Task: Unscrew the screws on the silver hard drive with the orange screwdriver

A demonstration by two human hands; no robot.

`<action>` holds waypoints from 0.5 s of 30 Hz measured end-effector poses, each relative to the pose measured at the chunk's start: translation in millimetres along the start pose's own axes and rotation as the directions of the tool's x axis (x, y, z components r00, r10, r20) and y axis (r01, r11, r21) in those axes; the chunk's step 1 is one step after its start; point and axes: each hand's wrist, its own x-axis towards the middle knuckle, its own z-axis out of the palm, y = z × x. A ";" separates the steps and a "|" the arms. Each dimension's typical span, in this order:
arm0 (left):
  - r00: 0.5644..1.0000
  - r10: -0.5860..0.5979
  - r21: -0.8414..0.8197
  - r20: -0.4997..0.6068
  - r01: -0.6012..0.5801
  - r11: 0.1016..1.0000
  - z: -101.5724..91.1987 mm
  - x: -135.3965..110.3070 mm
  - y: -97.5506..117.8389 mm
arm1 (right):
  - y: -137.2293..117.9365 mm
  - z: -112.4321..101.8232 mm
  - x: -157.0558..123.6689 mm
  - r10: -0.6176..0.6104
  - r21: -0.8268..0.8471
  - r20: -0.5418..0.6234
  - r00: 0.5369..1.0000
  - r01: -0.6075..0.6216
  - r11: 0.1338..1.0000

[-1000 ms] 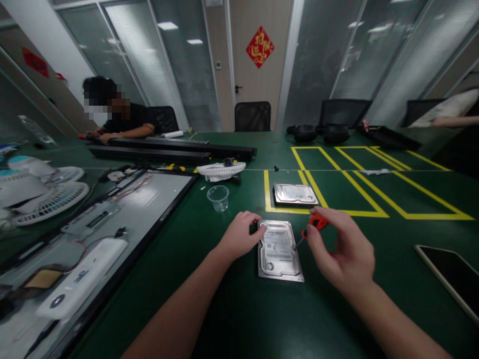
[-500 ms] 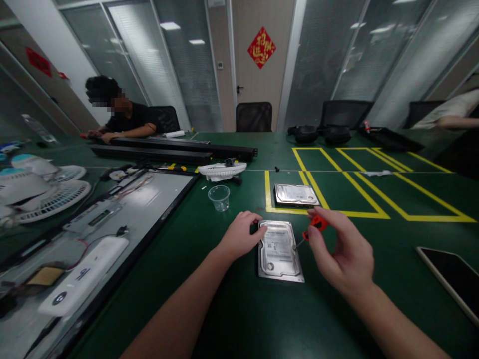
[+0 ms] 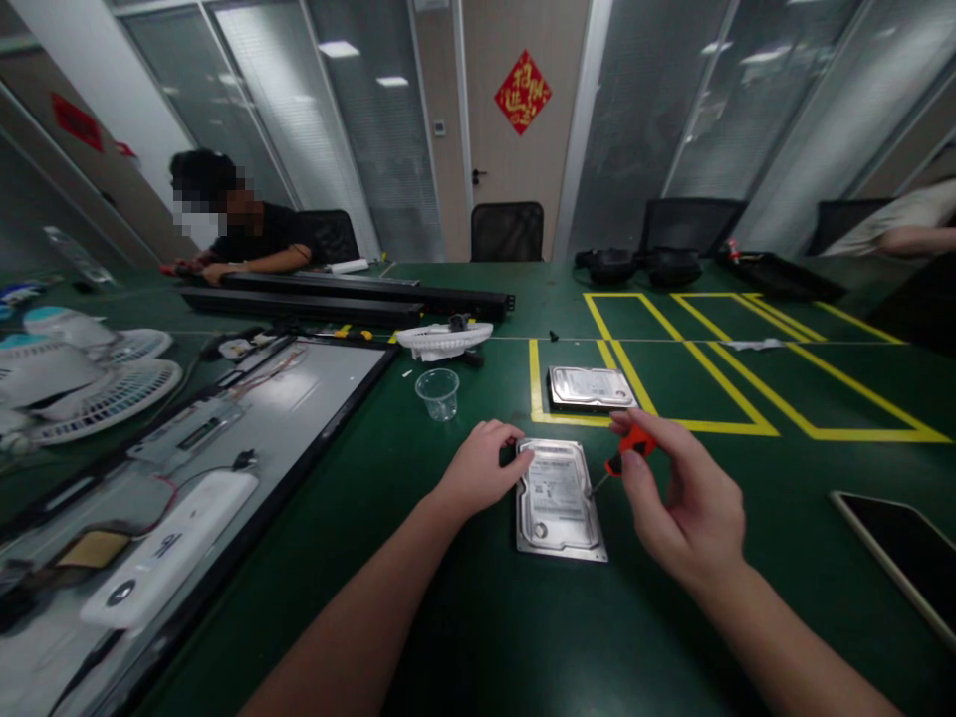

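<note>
A silver hard drive (image 3: 557,503) lies label side up on the green table in front of me. My left hand (image 3: 484,466) grips its left edge, with the thumb on the top face and the fingers round the far corner. In my right hand (image 3: 683,498) is a screwdriver (image 3: 636,444) with a red and black handle. Its thin shaft slants down to the left, and the tip meets the drive's right edge. Any screw at that spot is too small to make out. A second hard drive (image 3: 590,386) rests just beyond, inside a yellow taped outline.
A clear plastic cup (image 3: 437,394) stands behind my left hand, with a white fan part (image 3: 443,341) past it. A large panel (image 3: 299,398) carrying a white power bank-like device fills the left. A phone (image 3: 903,548) lies at right. Another person (image 3: 254,234) sits across the table.
The screwdriver's handle has turned slightly in my right hand, and the fingers have shifted a little. My left hand and the drive stay in place.
</note>
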 end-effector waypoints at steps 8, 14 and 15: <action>1.000 -0.004 0.002 0.002 0.004 1.000 -0.6 -0.9 -0.6 | 1.9 0.0 4.0 -0.092 -0.179 -0.116 0.989 0.070 0.981; 1.000 -0.003 -0.001 0.001 0.003 1.000 -0.9 -0.8 0.2 | 1.9 0.5 -2.5 -0.006 -0.015 -0.039 0.999 0.005 1.000; 1.000 -0.003 -0.002 0.001 0.003 1.000 -0.7 -0.9 0.1 | 2.4 0.5 -3.0 0.008 0.004 -0.030 1.000 -0.007 1.000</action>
